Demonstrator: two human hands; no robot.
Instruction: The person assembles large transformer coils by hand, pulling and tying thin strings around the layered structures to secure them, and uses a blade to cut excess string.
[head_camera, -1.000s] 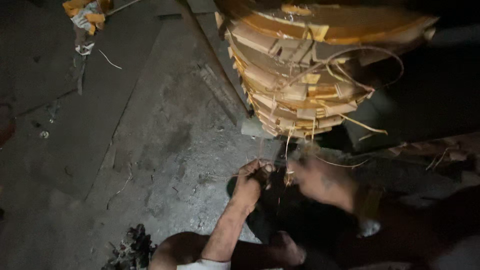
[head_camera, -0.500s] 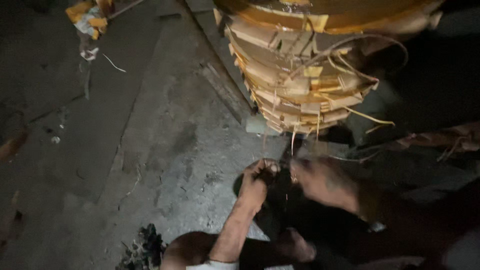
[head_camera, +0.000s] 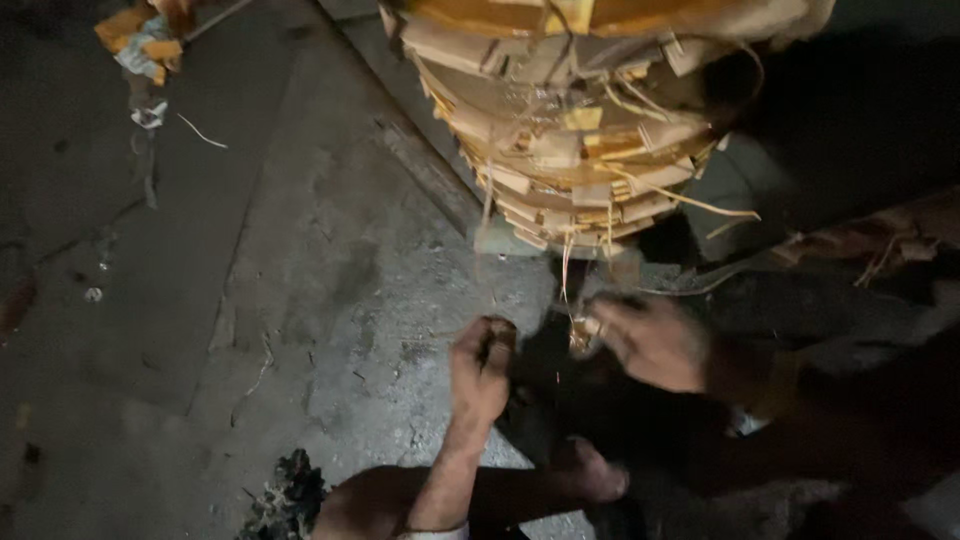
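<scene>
A tall stack of pale wooden strips bound in a round bundle (head_camera: 580, 130) stands on the concrete floor, with thin yellow strands (head_camera: 690, 200) hanging off it. My right hand (head_camera: 650, 345) is just below the bundle and pinches the lower end of one thin strand (head_camera: 572, 290) that runs up to the stack. A little to its left, my left hand (head_camera: 482, 372) is curled into a fist around something small and dark; what it is cannot be made out. My bare foot (head_camera: 595, 475) and knee (head_camera: 365, 505) lie beneath the hands.
Rough grey concrete floor (head_camera: 330, 300) spreads to the left. Scraps of yellow wood and paper (head_camera: 140, 45) lie at the far top left. A dark clump of debris (head_camera: 290, 490) sits by my knee. The right side is in deep shadow.
My hands have drawn a little apart, the left one dropping lower. The right hand stays on the strand under the bundle. The view has shifted slightly.
</scene>
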